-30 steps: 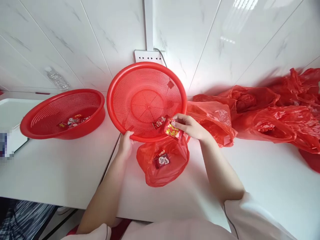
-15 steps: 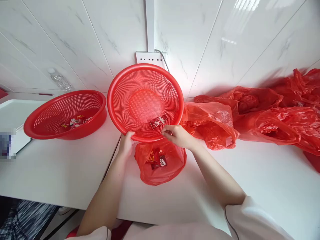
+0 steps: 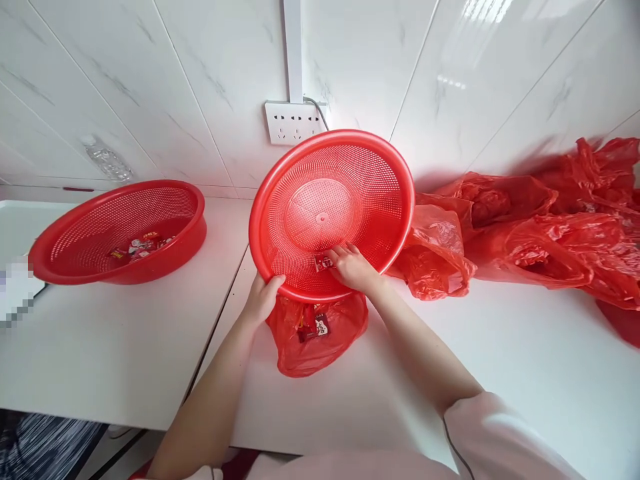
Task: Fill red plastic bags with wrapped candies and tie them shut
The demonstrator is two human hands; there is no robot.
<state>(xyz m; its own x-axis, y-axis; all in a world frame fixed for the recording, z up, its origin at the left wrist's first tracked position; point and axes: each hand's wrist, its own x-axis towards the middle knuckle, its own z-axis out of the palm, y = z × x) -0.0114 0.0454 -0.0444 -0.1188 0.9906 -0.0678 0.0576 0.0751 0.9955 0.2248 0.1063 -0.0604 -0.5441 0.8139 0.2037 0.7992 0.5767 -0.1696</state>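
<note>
My left hand [image 3: 263, 298] grips the near left rim of a red plastic basket [image 3: 323, 207], thumb over the edge. The basket is tipped up towards me. Inside it, my right hand [image 3: 353, 268] has its fingers closed over the right end of a small red snack packet [image 3: 324, 263], which it partly hides. Below the near rim sits an open red plastic bag [image 3: 320, 353] on the table, and the rim covers its back part. Dark red snack packets [image 3: 315, 328] lie in that bag.
Another red basket [image 3: 187, 237] with several snack packets [image 3: 143, 247] stands at left. Red plastic bags [image 3: 530, 247] are heaped along the wall at right. A power strip [image 3: 293, 122] is on the wall behind the held basket. A white tray [image 3: 17, 220] sits at far left.
The held basket has shifted right and tipped more towards me, covering more of the bag's back. My right hand has gone from the rim into the basket, onto the packet.
</note>
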